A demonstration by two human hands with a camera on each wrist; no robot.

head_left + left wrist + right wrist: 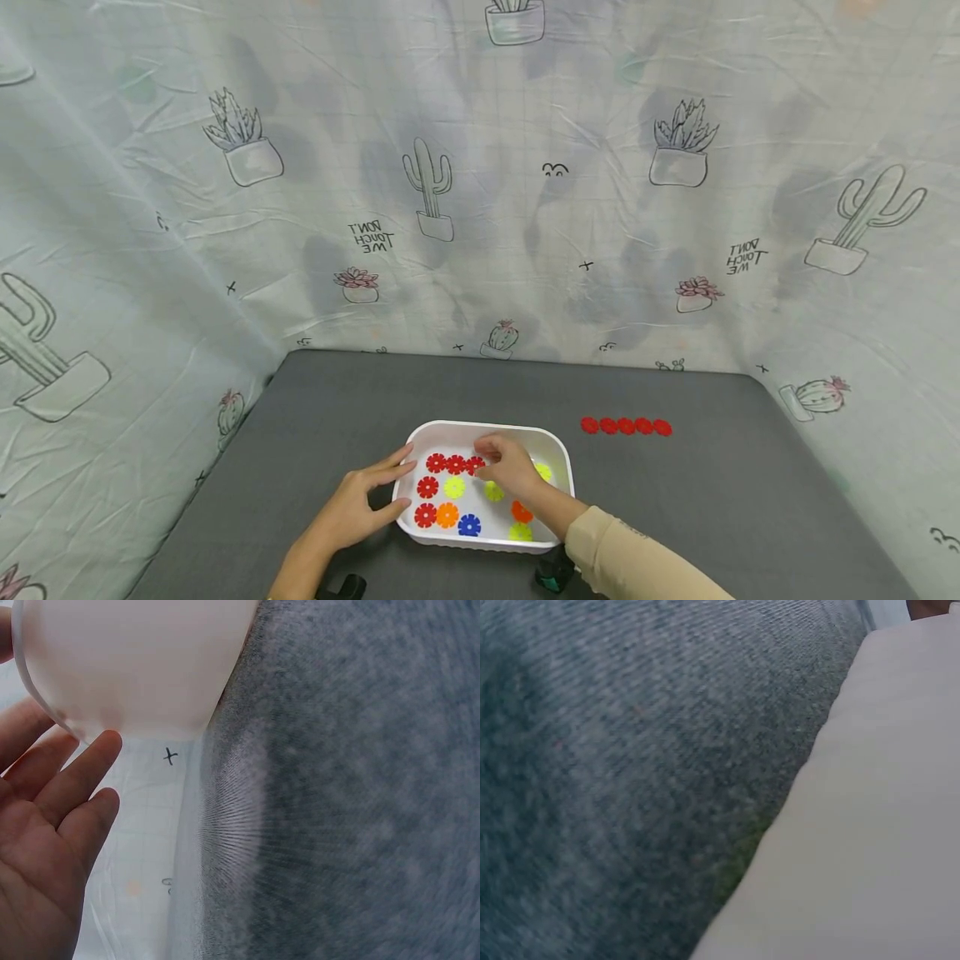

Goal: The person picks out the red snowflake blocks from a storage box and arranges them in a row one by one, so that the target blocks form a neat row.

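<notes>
Roughly centred on grey table (750, 500): white tray (558, 467) of coloured discs. Left hand (360, 500), fingers straight, steadies tray's left wall. Right hand (510, 467) inside tray, fingertips seemingly pinching a red disc (476, 464); grip partly hidden. Picking step, likely. Next: lift clear toward the red row (626, 426), well apart.

Discs (454, 487) in tray (442, 430) on table (720, 500); disc row (626, 426) right, behind
</notes>
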